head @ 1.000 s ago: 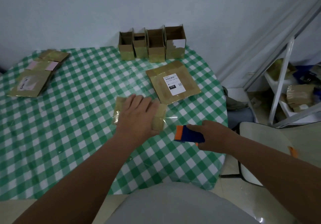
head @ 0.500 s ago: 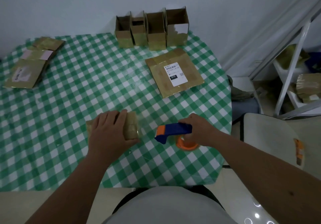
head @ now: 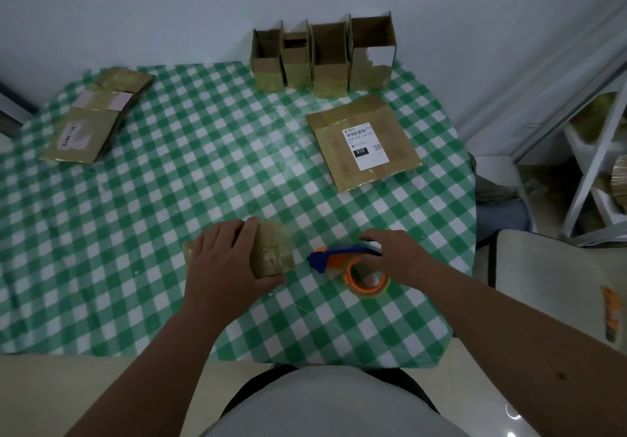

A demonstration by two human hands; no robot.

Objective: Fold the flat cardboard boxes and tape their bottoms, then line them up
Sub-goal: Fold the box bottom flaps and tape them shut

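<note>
Cardboard boxes at several stages share the worktop [head: 135,233], and we take the row of four folded boxes [head: 322,56] at the far edge as our landmark. These four stand upright and touching, open tops up, against the wall; we judge them finished and lined up. Nearer us than the row, slightly to its right, lies one flat box with a shipping label [head: 364,143], not yet folded. Far to the row's left, near the worktop's left edge, rests a stack of flat boxes [head: 91,117], also unfolded. Well toward us from the row, the small folded box [head: 271,255] lies under the left hand [head: 225,267], whose fingers wrap over it and press it down. Just right of that box sits the tape dispenser [head: 353,267], with the right hand [head: 395,253] resting on its blue handle, fingers loosened rather than clenched. We judge that this fifth box is taped or nearly so, leaving its placement in the row and the remaining flats. Open cloth between the hands and the row gives room to carry the box across; the near edge lies close behind the dispenser.
</note>
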